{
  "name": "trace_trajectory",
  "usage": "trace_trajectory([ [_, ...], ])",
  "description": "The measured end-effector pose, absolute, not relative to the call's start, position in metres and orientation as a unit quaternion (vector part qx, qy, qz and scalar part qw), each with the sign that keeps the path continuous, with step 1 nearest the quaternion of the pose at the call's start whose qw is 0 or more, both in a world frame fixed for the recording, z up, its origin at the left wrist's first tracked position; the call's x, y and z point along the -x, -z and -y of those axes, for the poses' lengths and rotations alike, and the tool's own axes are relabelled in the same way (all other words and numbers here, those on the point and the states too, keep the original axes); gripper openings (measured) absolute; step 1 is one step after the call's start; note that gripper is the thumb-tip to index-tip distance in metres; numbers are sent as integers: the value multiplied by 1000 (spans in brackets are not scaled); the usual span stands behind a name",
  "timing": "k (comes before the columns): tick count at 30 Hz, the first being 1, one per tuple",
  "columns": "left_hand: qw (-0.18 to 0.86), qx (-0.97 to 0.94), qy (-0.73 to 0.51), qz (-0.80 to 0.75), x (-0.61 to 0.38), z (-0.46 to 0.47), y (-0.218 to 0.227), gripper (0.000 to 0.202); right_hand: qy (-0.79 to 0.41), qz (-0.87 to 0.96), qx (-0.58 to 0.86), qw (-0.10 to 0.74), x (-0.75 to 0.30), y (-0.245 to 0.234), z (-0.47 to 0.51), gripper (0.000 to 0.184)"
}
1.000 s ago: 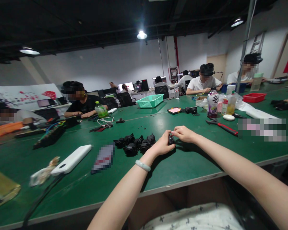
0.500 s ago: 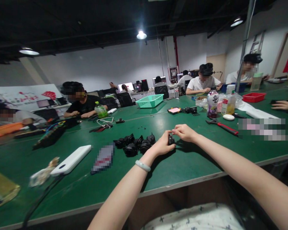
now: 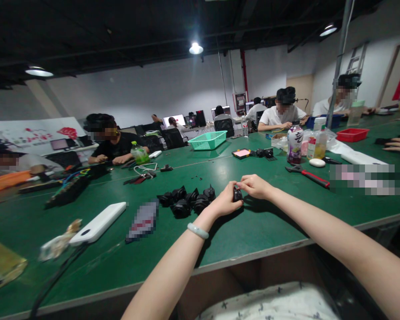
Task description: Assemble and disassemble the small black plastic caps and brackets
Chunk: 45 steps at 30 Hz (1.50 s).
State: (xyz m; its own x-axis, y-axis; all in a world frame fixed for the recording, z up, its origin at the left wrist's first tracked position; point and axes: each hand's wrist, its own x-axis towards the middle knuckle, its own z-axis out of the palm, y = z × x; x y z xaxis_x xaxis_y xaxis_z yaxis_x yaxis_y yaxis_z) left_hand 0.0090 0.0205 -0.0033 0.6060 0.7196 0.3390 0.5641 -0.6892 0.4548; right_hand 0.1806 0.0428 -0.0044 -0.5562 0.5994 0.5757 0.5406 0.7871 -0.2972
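My left hand (image 3: 227, 201), with a pale bangle (image 3: 198, 230) on its wrist, is wrapped round a small black part (image 3: 237, 194) just above the green table (image 3: 260, 240). Most of that part is hidden by the fingers, so its exact kind does not show. My right hand (image 3: 254, 186) meets it from the other side, thumb and fingertips pinched together at the part's top edge. Whether something tiny sits in that pinch I cannot make out. Left of my hands lies a cluster of several black rounded parts (image 3: 182, 207), close together on the table.
Pliers with red handles (image 3: 315, 178) lie to the right, near a dark-labelled bottle (image 3: 294, 144). A turquoise basket (image 3: 208, 141) and a red tray (image 3: 352, 134) stand farther back. At left are a white power bank (image 3: 98, 223) with a cable and a green bottle (image 3: 140, 153). Co-workers sit around the table.
My right fingertips have shifted slightly on the top of the black part. My left hand keeps its hold, and the things on the table stay where they were.
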Motion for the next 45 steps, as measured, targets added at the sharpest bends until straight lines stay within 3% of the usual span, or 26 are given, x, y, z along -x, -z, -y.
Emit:
trace_trajectory([
  [11,139,-886,-256,-361,-7,-23,9,49,-35,884,333,326,-179,8,-45,52],
  [22,157,-880,-255,-370,-8,-21,5,51,-110,867,376,307,-177,20,-58,52],
  [32,166,-875,-257,-376,-8,-21,4,57,-65,863,343,364,-183,1,-45,49],
  [45,158,-877,-255,-375,-9,-21,5,49,-48,879,329,341,-181,4,-45,53],
])
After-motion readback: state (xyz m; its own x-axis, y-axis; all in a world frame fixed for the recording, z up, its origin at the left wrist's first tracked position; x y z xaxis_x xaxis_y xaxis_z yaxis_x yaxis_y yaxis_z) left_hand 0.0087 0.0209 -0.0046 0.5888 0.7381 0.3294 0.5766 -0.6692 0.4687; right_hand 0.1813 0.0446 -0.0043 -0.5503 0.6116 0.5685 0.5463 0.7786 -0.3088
